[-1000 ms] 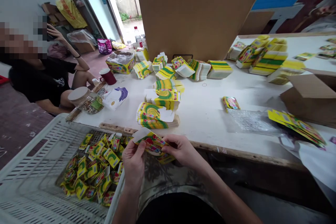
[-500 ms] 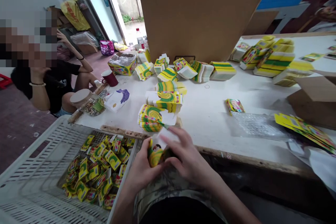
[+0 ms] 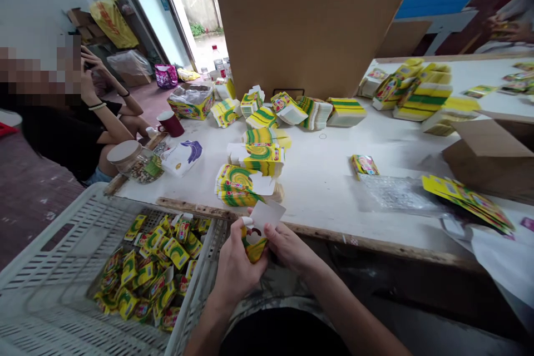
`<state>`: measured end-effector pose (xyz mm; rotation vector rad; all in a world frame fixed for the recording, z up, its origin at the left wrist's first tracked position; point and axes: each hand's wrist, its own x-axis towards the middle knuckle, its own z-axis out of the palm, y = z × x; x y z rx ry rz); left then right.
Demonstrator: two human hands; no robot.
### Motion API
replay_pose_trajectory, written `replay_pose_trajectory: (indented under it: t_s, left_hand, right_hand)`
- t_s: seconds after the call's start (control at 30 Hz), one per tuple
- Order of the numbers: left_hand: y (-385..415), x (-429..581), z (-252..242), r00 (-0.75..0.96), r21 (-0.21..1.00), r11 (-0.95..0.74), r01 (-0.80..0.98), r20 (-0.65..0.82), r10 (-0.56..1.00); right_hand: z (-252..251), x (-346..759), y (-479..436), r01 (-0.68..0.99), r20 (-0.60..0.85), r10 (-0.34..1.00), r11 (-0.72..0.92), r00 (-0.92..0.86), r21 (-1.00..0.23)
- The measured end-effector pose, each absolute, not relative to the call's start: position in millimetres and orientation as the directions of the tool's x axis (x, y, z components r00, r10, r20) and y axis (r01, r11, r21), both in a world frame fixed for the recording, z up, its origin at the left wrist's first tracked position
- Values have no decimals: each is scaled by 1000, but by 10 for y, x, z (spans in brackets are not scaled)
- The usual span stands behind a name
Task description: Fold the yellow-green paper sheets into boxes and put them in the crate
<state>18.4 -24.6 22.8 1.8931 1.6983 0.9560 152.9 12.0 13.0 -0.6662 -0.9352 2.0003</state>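
Both my hands hold one small yellow-green carton (image 3: pixel 255 240) just below the table's front edge. My left hand (image 3: pixel 236 267) wraps round its body from the left. My right hand (image 3: pixel 287 246) pinches its right side, and the carton's white flap stands open at the top. Right behind it on the table lies a stack of flat yellow-green carton blanks (image 3: pixel 238 184). To my left a white slatted crate (image 3: pixel 54 256) holds several folded cartons (image 3: pixel 150 267).
More stacks of blanks (image 3: pixel 421 89) lie along the back of the white table (image 3: pixel 325 178), in front of a big brown cardboard sheet (image 3: pixel 312 16). A brown box (image 3: pixel 488 156), clear plastic wrap (image 3: pixel 396 192), a red mug (image 3: pixel 170 122) and a jar (image 3: pixel 133 160) stand about. A person in black sits at left.
The flat carton I held spread between my hands has been squeezed into box shape, upright, its white flap raised. My hands moved closer together.
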Motion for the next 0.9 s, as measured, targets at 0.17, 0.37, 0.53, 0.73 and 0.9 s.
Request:
replay_pose_trajectory:
  t_s: [0.17,0.37,0.53,0.73,0.9]
  left_hand:
    - [-234,138,242,69,744,-200,637,204,977]
    - [-238,152,184,112,686,-282,670,283,953]
    - [-164,164,194,118,800,-174,574,130,985]
    - [-94,159,60,17,747,-168,643,205,979]
    - [-146,17,84,-79,690,-29,723,125,989]
  right_hand:
    - [158,1532,85,-516,-135,804,-490,-580,-703]
    - [243,1574,129,-408,-95,779,-423,-620,-809]
    - [285,1582,75,-111,77,870,25,-487,-994]
    - [156,1546,126,181,213,903,296,-373,-938]
    - [83,1643,228,244,233,865,367,-443,-898]
